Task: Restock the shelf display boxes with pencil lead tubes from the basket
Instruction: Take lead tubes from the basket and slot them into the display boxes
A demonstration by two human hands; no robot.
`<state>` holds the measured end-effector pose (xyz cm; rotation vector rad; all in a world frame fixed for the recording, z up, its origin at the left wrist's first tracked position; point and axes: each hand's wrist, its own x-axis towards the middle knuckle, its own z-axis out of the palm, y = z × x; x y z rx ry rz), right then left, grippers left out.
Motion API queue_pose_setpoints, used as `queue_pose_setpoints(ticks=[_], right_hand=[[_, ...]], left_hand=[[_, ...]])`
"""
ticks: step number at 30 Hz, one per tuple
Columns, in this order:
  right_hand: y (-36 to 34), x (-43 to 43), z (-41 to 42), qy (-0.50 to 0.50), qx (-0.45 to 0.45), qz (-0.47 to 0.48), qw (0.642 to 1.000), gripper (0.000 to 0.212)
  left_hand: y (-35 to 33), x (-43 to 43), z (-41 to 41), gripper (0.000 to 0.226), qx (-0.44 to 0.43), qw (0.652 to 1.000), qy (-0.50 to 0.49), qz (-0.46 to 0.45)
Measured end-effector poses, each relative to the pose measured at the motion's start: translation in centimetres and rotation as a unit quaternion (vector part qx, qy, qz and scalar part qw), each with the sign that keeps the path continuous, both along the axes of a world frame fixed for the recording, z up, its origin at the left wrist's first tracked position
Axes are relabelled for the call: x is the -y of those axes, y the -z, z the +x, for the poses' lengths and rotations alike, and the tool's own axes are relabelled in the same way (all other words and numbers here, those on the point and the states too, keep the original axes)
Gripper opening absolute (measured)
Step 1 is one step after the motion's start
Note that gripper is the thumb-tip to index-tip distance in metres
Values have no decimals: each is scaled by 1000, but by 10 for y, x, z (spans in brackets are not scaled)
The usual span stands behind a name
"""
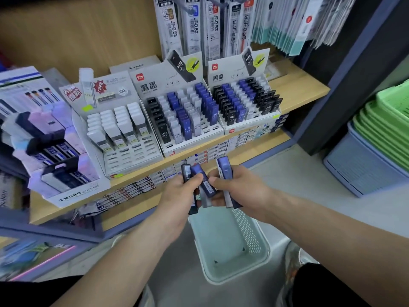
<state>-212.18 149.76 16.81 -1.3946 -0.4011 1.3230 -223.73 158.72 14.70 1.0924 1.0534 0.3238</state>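
My left hand [177, 191] grips a few pencil lead tubes [204, 181], black and blue, fanned out above the basket. My right hand [238, 187] holds a blue lead tube [224, 168] upright, its thumb touching the tubes in the left hand. Below both hands a pale green basket [254, 260] stands on the floor; its visible bottom is bare. On the shelf above stand two display boxes of HB 0.7 tubes: the middle box [194, 141] has open slots in its front rows, and the right box [250, 126] looks nearly full.
A white display box [132, 156] of white tubes stands left of the middle box, and a MONO box [73, 193] further left. Refill packs [208, 23] hang above. Stacked green baskets [385, 127] sit on a blue bin [363, 171] at right. Small packs line the lower shelf [137, 202].
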Motion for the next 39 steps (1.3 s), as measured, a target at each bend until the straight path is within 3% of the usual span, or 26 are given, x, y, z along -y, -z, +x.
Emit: queue_pose_setpoints(ticks=[5,12,19,22,25,30,39], right_hand=[[5,0,-4,18,40,-3,999,21],[2,6,-8,-5,8,-14,1000,12],[1,9,1,38,23,-75,996,8],[0,9,3,31,15,-72,997,8],[0,8,5,37,11,-68,997,9],[6,9,5,25,34,-31,999,12],[6,8,2,50,37,-9,998,16]], left_hand=[[2,4,-1,17,-1,999,15,30],[-5,3,-4,15,-18,999,-22,41],[-15,-3,-7,16,32,995,-74,-63],[-13,-2,-8,10,44,993,-69,-91],[-11,-3,-8,18,50,992,-59,-104],[-10,1,-6,18,28,995,-44,-79],[-11,5,-5,11,65,996,-30,-62]])
